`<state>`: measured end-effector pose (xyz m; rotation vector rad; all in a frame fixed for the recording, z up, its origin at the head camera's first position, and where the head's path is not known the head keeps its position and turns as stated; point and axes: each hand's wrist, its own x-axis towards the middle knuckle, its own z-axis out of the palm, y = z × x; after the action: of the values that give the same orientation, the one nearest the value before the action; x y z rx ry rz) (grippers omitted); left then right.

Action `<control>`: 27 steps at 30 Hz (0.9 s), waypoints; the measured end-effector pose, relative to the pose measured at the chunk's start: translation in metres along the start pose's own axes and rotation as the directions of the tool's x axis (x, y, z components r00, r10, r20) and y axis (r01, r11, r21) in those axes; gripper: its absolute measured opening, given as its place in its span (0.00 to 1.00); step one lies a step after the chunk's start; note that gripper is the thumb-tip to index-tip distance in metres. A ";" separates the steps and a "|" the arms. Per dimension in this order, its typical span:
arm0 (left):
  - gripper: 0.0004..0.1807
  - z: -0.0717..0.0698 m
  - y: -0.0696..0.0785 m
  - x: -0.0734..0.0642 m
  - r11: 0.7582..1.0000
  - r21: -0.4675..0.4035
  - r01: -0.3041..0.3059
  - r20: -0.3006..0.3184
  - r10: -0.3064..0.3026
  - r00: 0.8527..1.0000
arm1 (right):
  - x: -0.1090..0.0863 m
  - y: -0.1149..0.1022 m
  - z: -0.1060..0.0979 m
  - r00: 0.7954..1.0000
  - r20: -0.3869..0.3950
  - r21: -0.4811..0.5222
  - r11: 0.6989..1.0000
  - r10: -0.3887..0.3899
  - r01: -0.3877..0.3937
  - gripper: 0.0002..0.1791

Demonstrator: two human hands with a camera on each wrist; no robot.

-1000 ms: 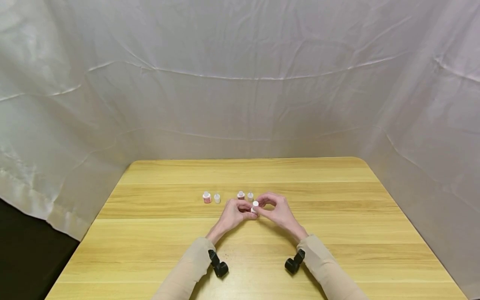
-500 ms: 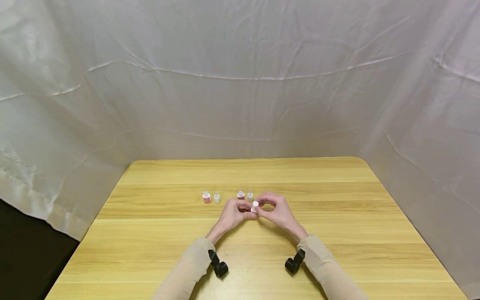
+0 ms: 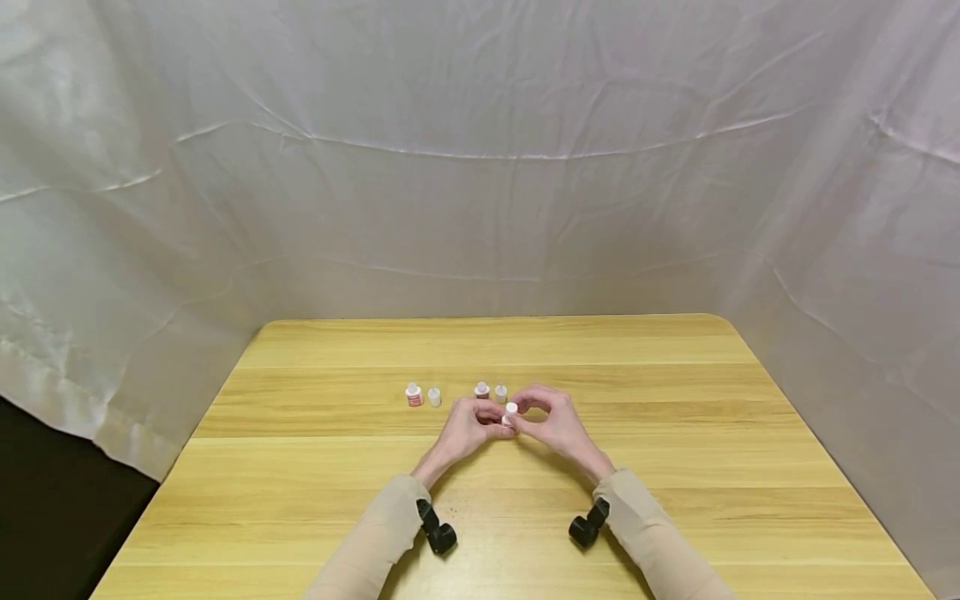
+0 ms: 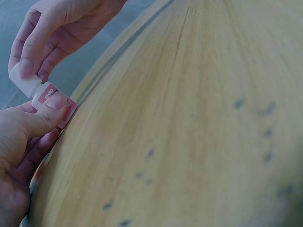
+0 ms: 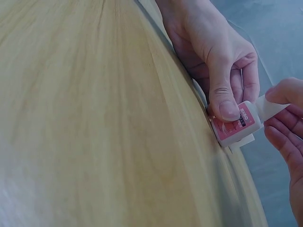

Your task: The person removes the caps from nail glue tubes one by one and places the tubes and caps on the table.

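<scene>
A small white bottle (image 5: 240, 124) with a pink-red label stands upright at the middle of the table. My left hand (image 3: 467, 429) grips its body, the thumb pressed across the label. From the other side my right hand (image 3: 557, 425) pinches the white cap (image 4: 24, 80) on top between thumb and fingers. Just behind the hands are a second bottle (image 3: 482, 390) with its nozzle bare and a loose white cap (image 3: 501, 393) beside it. Farther left, another uncapped bottle (image 3: 414, 396) with a pink label is paired with a loose cap (image 3: 434, 397).
The wood-grain table (image 3: 315, 500) has rounded far corners and small dark specks on its near part. A pale grey curtain (image 3: 480, 217) surrounds it at the back and sides.
</scene>
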<state>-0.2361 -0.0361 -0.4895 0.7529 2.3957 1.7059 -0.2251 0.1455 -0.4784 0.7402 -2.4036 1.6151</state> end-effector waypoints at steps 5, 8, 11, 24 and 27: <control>0.13 -0.001 0.001 0.000 1.000 0.013 -0.002 0.007 0.002 1.000 | 0.000 -0.005 -0.001 1.000 0.015 0.021 1.000 -0.020 0.020 0.11; 0.12 -0.001 0.001 0.000 1.000 0.024 -0.005 0.012 0.004 1.000 | -0.001 -0.016 -0.002 0.999 0.016 0.025 0.999 -0.034 0.034 0.13; 0.12 -0.002 0.001 0.000 1.000 0.025 -0.010 0.016 0.009 1.000 | -0.001 -0.018 -0.002 1.000 0.004 0.017 1.000 -0.014 0.014 0.14; 0.13 -0.002 0.000 0.001 1.000 0.020 -0.007 0.015 0.007 1.000 | -0.001 -0.018 -0.002 0.999 -0.009 0.017 0.999 -0.050 0.050 0.12; 0.13 -0.001 0.000 0.001 1.000 0.015 -0.006 0.012 0.006 1.000 | -0.001 -0.018 -0.002 0.998 -0.003 0.021 0.998 -0.063 0.063 0.12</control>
<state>-0.2372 -0.0370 -0.4887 0.7711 2.4033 1.6829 -0.2160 0.1419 -0.4635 0.8087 -2.3397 1.6191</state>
